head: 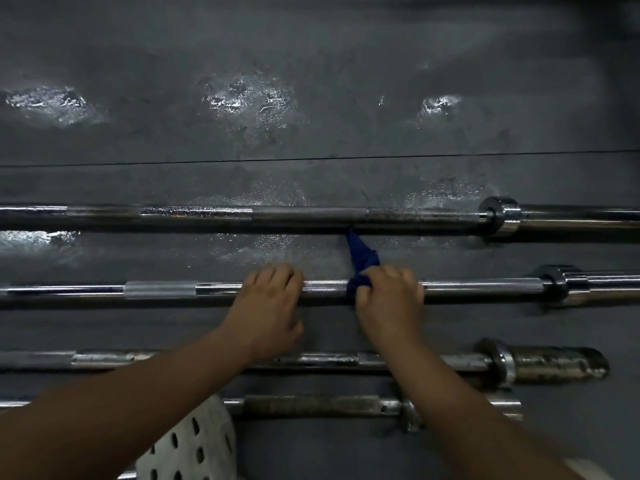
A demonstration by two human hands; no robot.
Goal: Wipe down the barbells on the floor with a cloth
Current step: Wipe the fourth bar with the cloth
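Observation:
Several steel barbells lie side by side on the dark floor, running left to right. My right hand (389, 299) grips a dark blue cloth (361, 263) wrapped round the second barbell (485, 287) near its middle; a tail of the cloth reaches up to the farthest barbell (311, 214). My left hand (268, 306) curls its fingers over the same second bar just left of the cloth. A third barbell (450, 362) with a rusty sleeve lies nearer me, partly hidden by my forearms. A fourth, shorter bar (311, 405) lies nearest.
The grey rubber floor (311, 98) beyond the bars shows shiny wet-looking patches and a thin seam line. A white perforated object (194, 445) sits at the bottom between my arms. Collars and sleeves of the bars crowd the right side.

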